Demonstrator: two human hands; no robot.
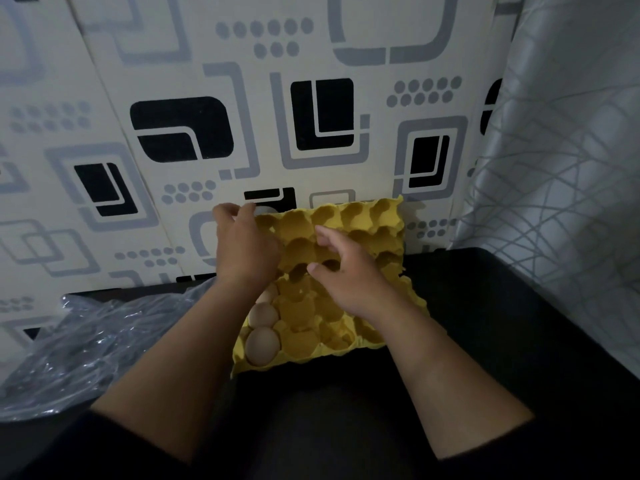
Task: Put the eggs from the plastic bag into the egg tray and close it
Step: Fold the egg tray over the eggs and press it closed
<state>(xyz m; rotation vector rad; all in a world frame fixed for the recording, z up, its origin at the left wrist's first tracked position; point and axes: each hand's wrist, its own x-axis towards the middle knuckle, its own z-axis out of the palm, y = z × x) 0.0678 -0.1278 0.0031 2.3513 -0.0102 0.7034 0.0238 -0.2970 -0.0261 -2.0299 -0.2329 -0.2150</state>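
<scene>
A yellow pulp egg tray (304, 327) lies on the dark table, with brown eggs (262, 345) in its left column. A second yellow tray, the lid (367, 230), stands tilted up behind it against the wall. My left hand (244, 247) grips the lid's upper left corner, fingers curled over its edge. My right hand (349, 275) rests on the lid's lower middle, fingers spread and half bent, touching it. The clear plastic bag (86, 344) lies crumpled at the left; I see no eggs in it.
A wall with black and grey patterned paper (214, 133) rises right behind the trays. A grey patterned curtain (561, 168) hangs at the right. The dark table top (502, 323) stretches to the right of the tray.
</scene>
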